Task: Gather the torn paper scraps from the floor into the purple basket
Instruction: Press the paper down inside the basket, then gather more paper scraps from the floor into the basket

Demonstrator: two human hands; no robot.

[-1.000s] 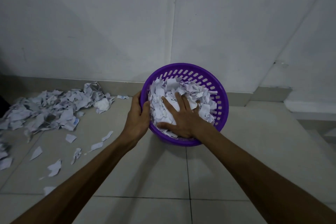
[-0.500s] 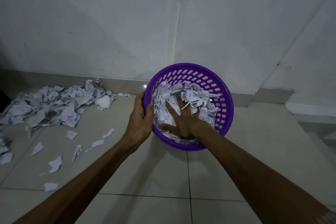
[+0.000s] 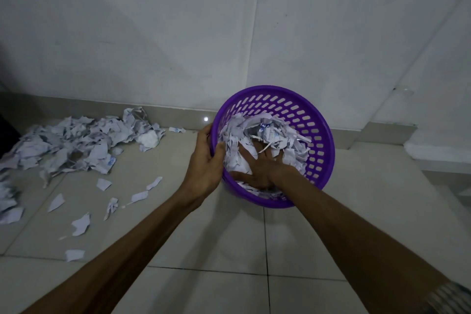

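Observation:
The purple basket [image 3: 313,120], round with slotted walls, stands on the tiled floor near the wall and is tilted toward me. My left hand [image 3: 206,158] grips its near-left rim, thumb inside and fingers outside. My right hand [image 3: 260,166] lies flat inside, fingers spread, pressing down on the torn paper scraps [image 3: 270,132] that fill the basket. Some scraps cover its fingertips. A large heap of scraps [image 3: 84,143] lies on the floor at the left by the wall.
Several loose scraps [image 3: 104,183] are scattered on the tiles between the heap and my left arm. The white wall and its skirting run just behind the basket. A low white ledge [image 3: 438,153] sits at the right.
My right hand has pushed deeper into the basket, and the paper has sunk below the rim. The basket shifted slightly right. My left hand kept its hold on the rim.

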